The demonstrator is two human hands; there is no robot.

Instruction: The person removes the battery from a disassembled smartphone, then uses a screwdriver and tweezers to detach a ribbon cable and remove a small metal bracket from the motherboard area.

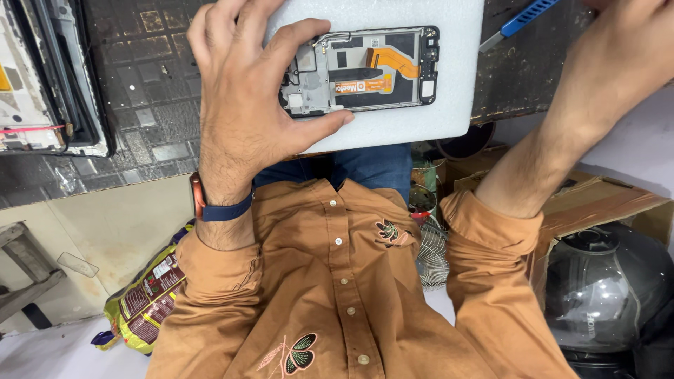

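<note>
In the head view, the left hand point(242, 105) spreads wide, fingers and thumb clamped around the near end of one opened phone frame point(365, 67), which lies on one white foam pad point(449, 70) on the dark workbench point(140, 70). The right hand point(625, 35) runs out of the picture's top edge, so its grip cannot be told. One blue-handled tool point(523, 17) lies beside the pad.

Even, diffuse light falling from above; scene reading bright, no hard shadows. White foam pad point(393, 105) glowing near overexposure. Soft shadow sitting under left hand point(246, 98). Dark helmet dome point(604, 288) catching dull reflections. Right hand point(625, 42) cropping out at top edge. Wide-angle stretching showing at corners; centre holding sharp.
</note>
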